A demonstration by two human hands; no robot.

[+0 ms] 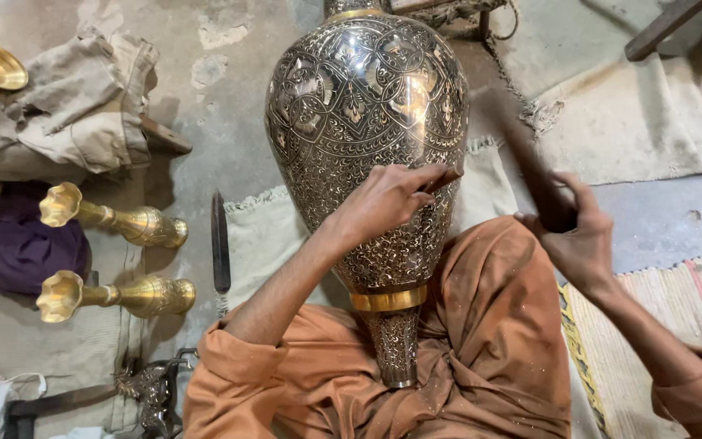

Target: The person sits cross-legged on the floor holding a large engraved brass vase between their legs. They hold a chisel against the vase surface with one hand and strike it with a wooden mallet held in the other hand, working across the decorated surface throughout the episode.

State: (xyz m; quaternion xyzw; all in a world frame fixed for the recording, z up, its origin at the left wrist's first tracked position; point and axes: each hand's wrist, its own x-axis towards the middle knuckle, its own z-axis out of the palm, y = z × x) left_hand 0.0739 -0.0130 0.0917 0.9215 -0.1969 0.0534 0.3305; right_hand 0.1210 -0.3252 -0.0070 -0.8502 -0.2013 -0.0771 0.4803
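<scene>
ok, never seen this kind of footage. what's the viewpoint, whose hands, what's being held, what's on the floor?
There is one picture, taken by a camera worn on a person's head and looking down at their own lap and hands. No machine is involved.

A large engraved metal vase lies across the lap, its narrow foot toward the camera. The left hand rests on the vase and pinches a small tool against its surface. The right hand grips a dark stick-like tool, blurred, so its kind is unclear.

On the floor to the left lie two small brass vases, a long dark file and folded cloth; woven mats lie to the right.
</scene>
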